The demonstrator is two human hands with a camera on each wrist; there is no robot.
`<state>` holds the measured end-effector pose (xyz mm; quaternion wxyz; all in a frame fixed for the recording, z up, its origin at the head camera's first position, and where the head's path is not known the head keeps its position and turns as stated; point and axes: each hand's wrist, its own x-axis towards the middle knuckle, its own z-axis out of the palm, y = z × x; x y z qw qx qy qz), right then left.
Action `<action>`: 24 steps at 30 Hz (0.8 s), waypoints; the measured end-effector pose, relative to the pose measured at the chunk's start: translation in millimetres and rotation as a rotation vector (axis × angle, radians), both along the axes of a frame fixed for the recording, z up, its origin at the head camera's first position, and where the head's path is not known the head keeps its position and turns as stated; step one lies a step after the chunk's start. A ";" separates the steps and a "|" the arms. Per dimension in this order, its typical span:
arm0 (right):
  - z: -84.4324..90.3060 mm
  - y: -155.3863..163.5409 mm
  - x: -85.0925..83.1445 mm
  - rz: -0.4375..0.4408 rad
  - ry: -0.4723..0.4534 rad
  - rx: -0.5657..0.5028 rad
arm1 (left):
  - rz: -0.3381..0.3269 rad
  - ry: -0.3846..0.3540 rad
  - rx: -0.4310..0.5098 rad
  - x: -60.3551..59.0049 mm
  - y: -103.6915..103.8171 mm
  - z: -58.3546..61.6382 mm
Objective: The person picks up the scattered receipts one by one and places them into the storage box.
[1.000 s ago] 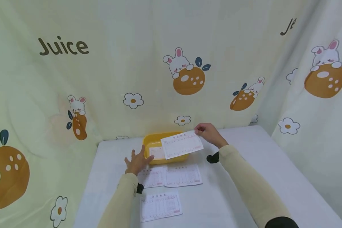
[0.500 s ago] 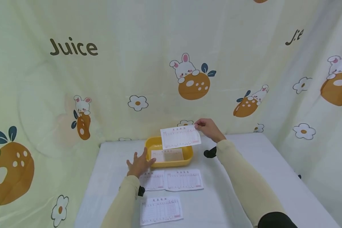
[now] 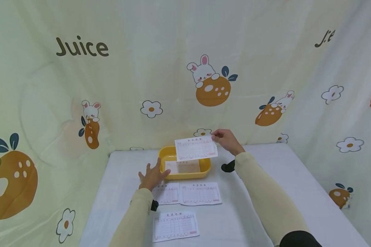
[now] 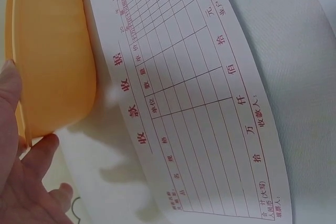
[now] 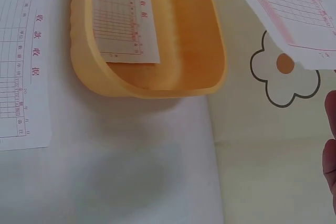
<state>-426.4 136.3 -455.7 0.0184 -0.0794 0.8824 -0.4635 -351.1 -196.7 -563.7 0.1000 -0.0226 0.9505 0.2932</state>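
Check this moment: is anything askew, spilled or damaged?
Nothing stands out. One receipt lies flat in the yellow tray, three more lie flat on the table, and the right hand pinches another receipt intact.

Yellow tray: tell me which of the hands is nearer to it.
Left. The left hand touches the yellow tray at its near-left corner; the right hand holds a receipt above its far-right side.
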 end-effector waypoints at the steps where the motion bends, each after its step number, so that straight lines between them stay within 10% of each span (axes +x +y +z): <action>1: -1.7 -0.9 -0.1 0.001 -0.002 0.001 | -0.001 -0.003 0.005 0.3 -0.6 0.1; 24: -56.8 -34.9 -5.0 -0.007 -0.016 -0.023 | -0.010 0.013 -0.006 -4.2 -5.6 -4.0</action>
